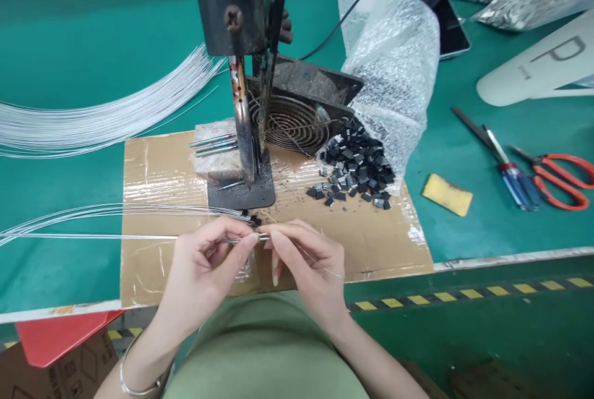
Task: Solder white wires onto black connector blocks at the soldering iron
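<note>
My left hand [204,269] is closed, pinching a thin white wire [148,236] that runs in from the left edge. Its fingertips almost meet those of my right hand [313,260], which pinches a small metallic piece [263,237] at the wire's end; the fingers partly hide it. A fine strand like solder wire [331,273] passes through my right hand. Just beyond the fingers lie several white wires [167,208] with black end pieces [250,218]. Above them, a soldering iron [244,120] points down over a dark metal plate [264,185].
Loose black pieces [359,161] are heaped on cardboard [385,244] beside a dusty fan [297,124]. A large wire bundle [116,111] lies left. Rightward are bubble wrap [394,59], a yellow sponge [448,195], a screwdriver [517,182], orange-handled scissors [561,179] and a phone [439,15].
</note>
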`<move>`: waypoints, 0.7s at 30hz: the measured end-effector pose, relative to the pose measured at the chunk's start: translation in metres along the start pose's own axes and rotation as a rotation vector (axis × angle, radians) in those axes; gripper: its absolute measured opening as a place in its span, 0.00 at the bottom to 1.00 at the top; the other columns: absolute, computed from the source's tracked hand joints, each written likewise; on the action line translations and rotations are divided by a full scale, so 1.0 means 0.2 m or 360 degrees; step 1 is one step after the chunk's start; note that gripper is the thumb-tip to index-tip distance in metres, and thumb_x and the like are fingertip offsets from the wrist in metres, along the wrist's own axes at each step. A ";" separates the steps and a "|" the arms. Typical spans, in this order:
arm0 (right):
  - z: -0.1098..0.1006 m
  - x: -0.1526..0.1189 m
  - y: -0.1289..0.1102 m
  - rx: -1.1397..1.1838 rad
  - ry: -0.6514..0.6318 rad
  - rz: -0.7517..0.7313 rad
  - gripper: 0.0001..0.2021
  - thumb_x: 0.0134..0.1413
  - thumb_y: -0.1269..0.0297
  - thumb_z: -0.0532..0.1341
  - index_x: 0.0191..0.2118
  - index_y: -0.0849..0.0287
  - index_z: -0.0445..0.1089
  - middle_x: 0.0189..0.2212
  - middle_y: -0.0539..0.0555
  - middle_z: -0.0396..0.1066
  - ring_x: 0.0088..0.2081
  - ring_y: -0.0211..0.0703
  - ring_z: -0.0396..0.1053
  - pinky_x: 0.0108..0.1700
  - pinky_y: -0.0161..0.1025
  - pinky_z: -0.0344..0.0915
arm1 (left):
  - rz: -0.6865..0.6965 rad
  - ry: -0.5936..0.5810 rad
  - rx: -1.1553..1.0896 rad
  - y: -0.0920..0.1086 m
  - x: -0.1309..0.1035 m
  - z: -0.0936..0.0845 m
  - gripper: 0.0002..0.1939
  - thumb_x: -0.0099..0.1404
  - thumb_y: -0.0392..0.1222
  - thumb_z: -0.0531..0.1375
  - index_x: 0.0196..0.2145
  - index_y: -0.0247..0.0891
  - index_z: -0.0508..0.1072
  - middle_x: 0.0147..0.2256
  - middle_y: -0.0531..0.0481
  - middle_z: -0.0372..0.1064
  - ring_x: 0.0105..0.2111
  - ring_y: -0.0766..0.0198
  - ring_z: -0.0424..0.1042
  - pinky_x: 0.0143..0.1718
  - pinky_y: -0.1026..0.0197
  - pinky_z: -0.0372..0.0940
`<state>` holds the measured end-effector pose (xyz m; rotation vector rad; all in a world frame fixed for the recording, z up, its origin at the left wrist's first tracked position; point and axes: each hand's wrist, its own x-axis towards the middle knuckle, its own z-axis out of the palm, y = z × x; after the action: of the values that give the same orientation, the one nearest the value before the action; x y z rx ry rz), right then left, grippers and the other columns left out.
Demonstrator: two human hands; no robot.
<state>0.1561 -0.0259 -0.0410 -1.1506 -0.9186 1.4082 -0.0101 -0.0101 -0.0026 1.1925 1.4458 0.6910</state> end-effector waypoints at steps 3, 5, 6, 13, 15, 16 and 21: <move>0.01 0.01 -0.01 0.0077 -0.0002 0.0043 0.08 0.65 0.64 0.66 0.41 0.49 0.85 0.29 0.48 0.72 0.19 0.28 0.67 0.21 0.28 0.68 | 0.0010 0.0043 0.0014 0.00 0.00 0.00 0.08 0.69 0.44 0.65 0.35 0.38 0.79 0.30 0.50 0.75 0.28 0.66 0.68 0.27 0.64 0.58; 0.01 0.01 -0.01 0.0123 0.0001 0.0075 0.07 0.63 0.64 0.67 0.40 0.50 0.85 0.29 0.49 0.73 0.19 0.28 0.67 0.21 0.28 0.68 | 0.0025 0.0058 0.0034 0.00 -0.01 0.01 0.07 0.70 0.44 0.65 0.35 0.39 0.79 0.29 0.51 0.75 0.27 0.67 0.68 0.26 0.64 0.57; 0.02 0.01 -0.01 0.0149 0.0004 0.0089 0.06 0.62 0.64 0.68 0.39 0.50 0.85 0.29 0.49 0.73 0.19 0.28 0.67 0.20 0.28 0.68 | 0.0034 0.0063 0.0043 0.01 -0.01 0.01 0.07 0.70 0.44 0.65 0.35 0.39 0.79 0.29 0.51 0.75 0.27 0.67 0.68 0.26 0.64 0.57; 0.02 0.01 0.01 0.0272 -0.0014 0.0234 0.05 0.60 0.61 0.70 0.40 0.53 0.85 0.27 0.48 0.71 0.18 0.30 0.66 0.18 0.30 0.67 | 0.0059 0.0102 0.0070 0.00 -0.02 0.01 0.08 0.70 0.44 0.65 0.35 0.39 0.79 0.30 0.51 0.75 0.27 0.66 0.69 0.27 0.63 0.59; 0.02 0.01 0.01 0.0326 -0.0020 0.0264 0.05 0.60 0.60 0.71 0.40 0.52 0.84 0.27 0.47 0.71 0.17 0.30 0.66 0.18 0.29 0.67 | 0.0082 0.0140 0.0116 0.00 -0.02 0.01 0.08 0.70 0.45 0.65 0.35 0.39 0.78 0.29 0.51 0.75 0.27 0.66 0.69 0.26 0.63 0.58; 0.02 0.01 0.02 0.0351 -0.0027 0.0271 0.05 0.60 0.60 0.71 0.40 0.52 0.84 0.26 0.47 0.71 0.17 0.30 0.67 0.18 0.29 0.67 | 0.0091 0.0151 0.0135 0.00 -0.03 0.01 0.08 0.71 0.45 0.64 0.36 0.39 0.78 0.29 0.51 0.75 0.27 0.66 0.68 0.26 0.63 0.58; 0.01 0.01 0.02 0.0394 -0.0025 0.0292 0.04 0.59 0.62 0.71 0.39 0.52 0.84 0.26 0.47 0.72 0.16 0.30 0.67 0.17 0.29 0.67 | 0.0110 0.0155 0.0147 0.00 -0.03 0.02 0.08 0.71 0.45 0.64 0.36 0.39 0.78 0.30 0.51 0.75 0.27 0.65 0.69 0.26 0.62 0.59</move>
<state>0.1526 -0.0242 -0.0440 -1.0570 -0.6400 1.6306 -0.0073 -0.0171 -0.0008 1.3003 1.5374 0.7452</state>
